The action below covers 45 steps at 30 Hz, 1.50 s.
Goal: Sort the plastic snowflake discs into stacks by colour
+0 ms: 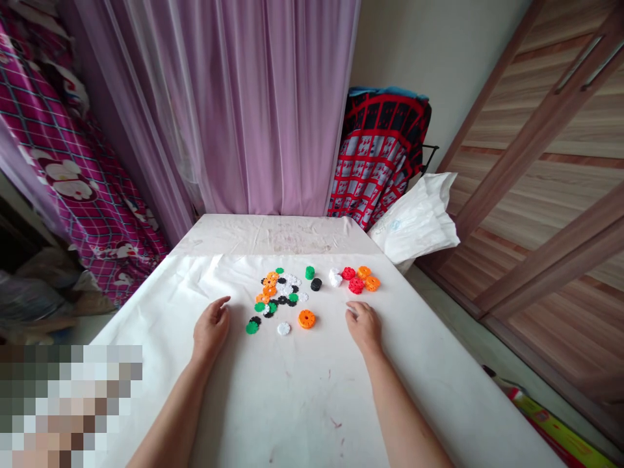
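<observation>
My left hand (pixel 212 327) rests at the left of a scattered pile of notched plastic discs, holding nothing, its fingers apart. Nearest to it lie a green disc (pixel 252 329) and a black disc (pixel 255 320). The loose pile mixes orange discs (pixel 270 281), white, black and green ones. My right hand (pixel 364 325) lies on the other side, open and free of any disc. Between the hands sit an orange stack (pixel 307 319) and a white disc (pixel 283 329). Beyond are a green stack (pixel 310 273), a black stack (pixel 316 285), white discs (pixel 335 277), red discs (pixel 355 285) and orange discs (pixel 372 283).
A white cloth covers the table (pixel 302 403), wrinkled at the left. Against its far right edge leans a white bag (pixel 416 221). Purple curtains (pixel 263 110) hang behind, and a wooden wardrobe (pixel 546 195) stands at the right. A patterned pink cloth (pixel 82 156) hangs at the left.
</observation>
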Motion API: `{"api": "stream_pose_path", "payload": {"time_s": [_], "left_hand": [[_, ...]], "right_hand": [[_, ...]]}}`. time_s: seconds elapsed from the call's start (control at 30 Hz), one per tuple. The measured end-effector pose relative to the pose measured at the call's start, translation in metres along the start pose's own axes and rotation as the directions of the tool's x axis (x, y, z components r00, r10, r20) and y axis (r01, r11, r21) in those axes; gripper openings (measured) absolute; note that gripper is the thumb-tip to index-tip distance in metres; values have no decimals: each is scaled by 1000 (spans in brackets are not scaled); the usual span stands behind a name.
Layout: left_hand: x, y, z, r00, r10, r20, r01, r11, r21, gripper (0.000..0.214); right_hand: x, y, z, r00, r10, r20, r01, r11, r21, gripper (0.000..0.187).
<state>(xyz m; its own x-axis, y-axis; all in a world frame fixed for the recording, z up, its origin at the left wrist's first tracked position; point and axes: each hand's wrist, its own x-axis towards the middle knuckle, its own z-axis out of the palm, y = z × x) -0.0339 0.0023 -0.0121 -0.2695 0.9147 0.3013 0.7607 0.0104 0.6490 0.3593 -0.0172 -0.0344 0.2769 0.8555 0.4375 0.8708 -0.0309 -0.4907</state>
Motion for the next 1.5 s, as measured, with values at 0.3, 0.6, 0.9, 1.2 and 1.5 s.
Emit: {"api": "stream_pose_path", "payload": {"time_s": [0.3, 0.6, 0.9, 1.2, 1.5], "left_hand": [[-47, -1, -14, 978, 206, 32, -208, 971, 117, 33], [-52, -3, -17, 962, 268, 56, -274, 944, 182, 35], [-46, -3, -12, 951, 302, 67, -309, 938, 160, 34], [-15, 1, -3, 963, 264, 53, -269, 939, 213, 34], [18, 2, 6, 976, 200, 91, -216, 947, 239, 37]], "right_hand": [[-6, -18, -2, 992, -86, 89, 76, 991, 106, 27], [-26, -66, 13, 923, -298, 242, 248, 944, 217, 59], [-21, -86, 18, 885, -359, 296, 321, 932, 169, 58], [-20, -86, 21, 919, -309, 245, 281, 949, 142, 47], [-22, -82, 15, 937, -327, 124, 308, 939, 151, 43]]}}
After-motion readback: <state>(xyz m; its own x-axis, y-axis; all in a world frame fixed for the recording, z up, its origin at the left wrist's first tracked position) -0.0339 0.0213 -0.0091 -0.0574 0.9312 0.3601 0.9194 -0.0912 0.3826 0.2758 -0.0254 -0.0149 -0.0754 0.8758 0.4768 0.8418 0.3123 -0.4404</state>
